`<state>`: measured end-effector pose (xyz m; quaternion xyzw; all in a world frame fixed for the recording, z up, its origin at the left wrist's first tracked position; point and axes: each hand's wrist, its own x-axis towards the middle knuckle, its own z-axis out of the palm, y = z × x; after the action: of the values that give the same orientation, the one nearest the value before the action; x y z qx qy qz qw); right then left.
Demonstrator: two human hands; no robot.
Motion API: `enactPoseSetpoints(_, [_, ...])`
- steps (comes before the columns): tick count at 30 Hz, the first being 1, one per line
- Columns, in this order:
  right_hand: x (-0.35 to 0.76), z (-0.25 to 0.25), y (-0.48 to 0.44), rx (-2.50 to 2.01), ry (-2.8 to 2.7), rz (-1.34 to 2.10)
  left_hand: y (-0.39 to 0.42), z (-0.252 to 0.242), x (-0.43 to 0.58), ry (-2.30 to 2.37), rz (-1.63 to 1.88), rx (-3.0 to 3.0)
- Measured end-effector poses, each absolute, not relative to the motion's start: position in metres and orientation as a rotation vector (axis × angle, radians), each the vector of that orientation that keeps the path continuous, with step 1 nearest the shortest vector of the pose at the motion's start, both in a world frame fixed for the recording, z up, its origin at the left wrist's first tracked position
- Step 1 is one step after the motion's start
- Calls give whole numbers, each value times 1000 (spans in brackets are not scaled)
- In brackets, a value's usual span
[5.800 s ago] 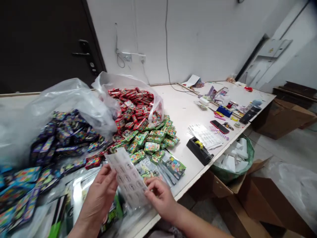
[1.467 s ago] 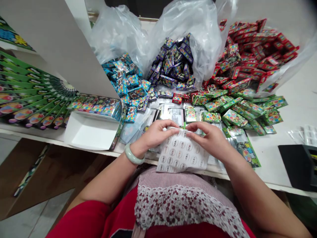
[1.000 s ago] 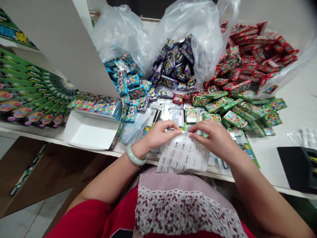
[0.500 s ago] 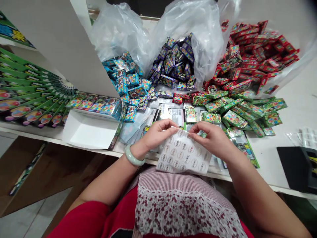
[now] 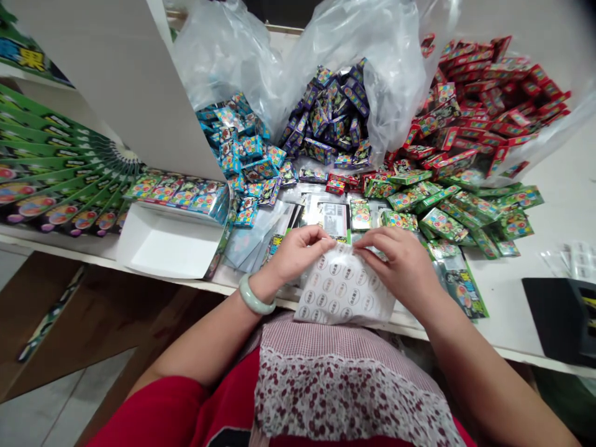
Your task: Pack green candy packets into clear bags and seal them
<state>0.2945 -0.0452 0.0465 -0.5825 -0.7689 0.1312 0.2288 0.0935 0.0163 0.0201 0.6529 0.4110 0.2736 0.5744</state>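
Observation:
A white sheet of round printed stickers (image 5: 344,292) hangs over the table's front edge, between my two hands. My left hand (image 5: 305,248) is closed, thumb and forefinger pinching the sheet's upper edge. Close by on the other side, my right hand (image 5: 395,254) has its fingertips pinched at the same top edge. Whether a single sticker is between the right fingertips cannot be made out. Just beyond the hands lie clear plastic sleeves (image 5: 254,239) and a small green box (image 5: 360,214).
Piles of small blue boxes (image 5: 249,149), purple boxes (image 5: 326,118), red boxes (image 5: 484,105) and green boxes (image 5: 447,223) spread across the back, partly in clear bags. An open white carton (image 5: 170,242) stands left, beside fanned green cards (image 5: 60,167). A black object (image 5: 554,316) lies right.
The sheet's top edge has shifted slightly under my fingers, and my right hand has turned a little. The view has moved slightly. Both hands remain on the sheet.

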Motion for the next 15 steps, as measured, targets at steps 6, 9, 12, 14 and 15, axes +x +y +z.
enactPoseSetpoints(6, [289, 52, -41, -1628, -2136, 372, 13, 18, 97, 946, 655, 1574])
enactPoseSetpoints(9, [286, 54, -36, -1632, -2152, 522, 12, 19, 97, 902, 662, 1595])
enactPoseSetpoints(12, [285, 54, -33, -1655, -2140, 524, 12, 17, 93, 876, 689, 1539])
enactPoseSetpoints(14, [285, 52, -34, -1654, -2159, 476, 11, 15, 89, 889, 694, 1502])
enactPoseSetpoints(15, [284, 50, -35, -1650, -2177, 441, 11, 14, 87, 902, 697, 1492])
